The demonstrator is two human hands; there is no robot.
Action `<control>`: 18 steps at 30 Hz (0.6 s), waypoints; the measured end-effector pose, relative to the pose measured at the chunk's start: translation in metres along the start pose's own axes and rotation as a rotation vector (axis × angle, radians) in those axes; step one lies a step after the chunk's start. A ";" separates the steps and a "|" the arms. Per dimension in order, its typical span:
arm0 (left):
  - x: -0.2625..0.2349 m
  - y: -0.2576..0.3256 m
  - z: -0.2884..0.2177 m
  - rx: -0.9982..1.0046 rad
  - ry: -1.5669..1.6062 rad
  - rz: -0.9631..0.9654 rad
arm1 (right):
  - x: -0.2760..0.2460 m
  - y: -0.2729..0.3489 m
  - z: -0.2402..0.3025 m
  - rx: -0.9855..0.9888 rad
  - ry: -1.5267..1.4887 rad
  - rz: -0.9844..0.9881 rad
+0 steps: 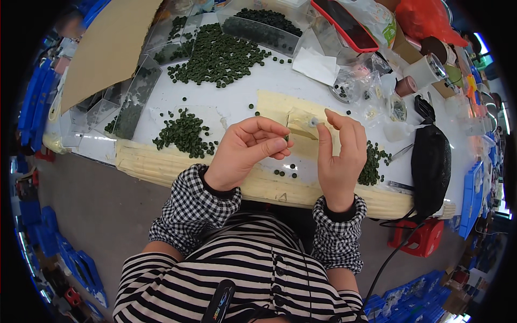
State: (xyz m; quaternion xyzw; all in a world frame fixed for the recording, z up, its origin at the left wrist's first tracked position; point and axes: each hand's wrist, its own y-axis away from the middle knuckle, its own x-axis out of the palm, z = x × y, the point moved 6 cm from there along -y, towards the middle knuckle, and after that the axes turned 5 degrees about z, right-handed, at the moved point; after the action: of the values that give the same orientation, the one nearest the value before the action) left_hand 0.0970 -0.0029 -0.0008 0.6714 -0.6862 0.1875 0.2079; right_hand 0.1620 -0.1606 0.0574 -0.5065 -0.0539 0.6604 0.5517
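My left hand [245, 151] pinches a small dark green round piece [286, 138] between thumb and forefinger, with most of it covered by the fingertips. To its right, my right hand [344, 156] is held up with thumb and forefinger apart, and I see nothing between them. Between the hands stands a small block wrapped in pale yellow tape [298, 125]. A short bluish-grey peg [314, 122] sticks out of it close to my right thumb. Several loose green pieces [293, 166] lie on the white table below the hands.
Beyond my left hand are a small pile [183, 134] and a large pile [215, 54] of green pieces. Another pile [371, 164] lies right of my right hand, near tweezers [403, 152] and a black pouch [431, 161]. A red-cased phone [347, 24] rests at the back. Yellow padding [156, 164] lines the front edge.
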 end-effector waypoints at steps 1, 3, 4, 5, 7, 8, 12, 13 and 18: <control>-0.001 0.000 0.000 0.013 -0.005 -0.004 | -0.003 0.003 0.002 0.005 0.000 -0.027; -0.001 0.001 -0.001 0.043 -0.023 -0.012 | -0.006 0.010 0.009 0.004 -0.071 -0.019; -0.001 0.001 -0.001 0.057 -0.032 -0.013 | -0.007 0.015 0.014 0.000 -0.139 0.018; -0.001 0.001 -0.001 0.071 -0.041 -0.014 | -0.006 0.019 0.019 -0.003 -0.206 0.055; 0.000 0.001 -0.001 0.118 -0.069 -0.010 | -0.001 0.023 0.026 0.002 -0.315 0.102; 0.001 0.002 -0.002 0.142 -0.084 -0.009 | 0.002 0.025 0.029 -0.006 -0.343 0.113; 0.003 0.003 -0.005 0.208 -0.093 0.026 | 0.005 0.030 0.031 0.019 -0.384 0.137; 0.003 0.003 -0.005 0.219 -0.113 0.028 | 0.005 0.030 0.030 0.020 -0.381 0.139; 0.007 0.005 -0.008 0.250 -0.158 0.044 | 0.004 0.030 0.029 -0.001 -0.397 0.113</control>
State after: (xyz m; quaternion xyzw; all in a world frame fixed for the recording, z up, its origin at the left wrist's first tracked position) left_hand 0.0927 -0.0043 0.0102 0.6893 -0.6864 0.2228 0.0639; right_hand 0.1209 -0.1549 0.0506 -0.3690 -0.1335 0.7771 0.4920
